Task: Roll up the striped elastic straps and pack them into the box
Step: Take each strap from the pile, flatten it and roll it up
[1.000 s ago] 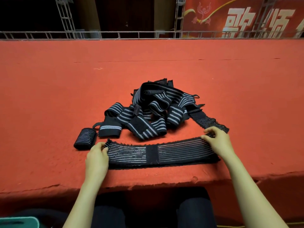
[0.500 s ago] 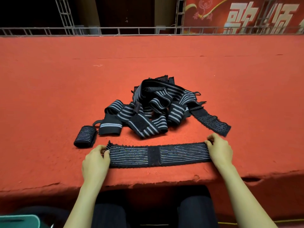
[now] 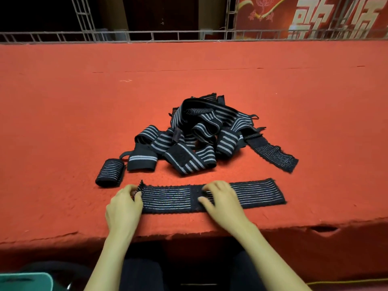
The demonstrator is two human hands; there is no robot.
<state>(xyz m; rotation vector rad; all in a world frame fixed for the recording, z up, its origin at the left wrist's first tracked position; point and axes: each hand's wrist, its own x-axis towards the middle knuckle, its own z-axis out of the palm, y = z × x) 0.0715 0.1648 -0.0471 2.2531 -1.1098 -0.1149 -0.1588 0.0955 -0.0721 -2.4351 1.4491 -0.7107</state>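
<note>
While left hand (image 3: 123, 208) pinches strap (image 3: 168, 198) end, right hand (image 3: 222, 204) presses middle.

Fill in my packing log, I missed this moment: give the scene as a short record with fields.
flat strap: lies spread out along the near edge of the red surface
left hand: pinches the flat strap's left end
right hand: rests on its middle
rolled strap: one, left of the pile
pile: loose straps, behind the flat strap
</note>
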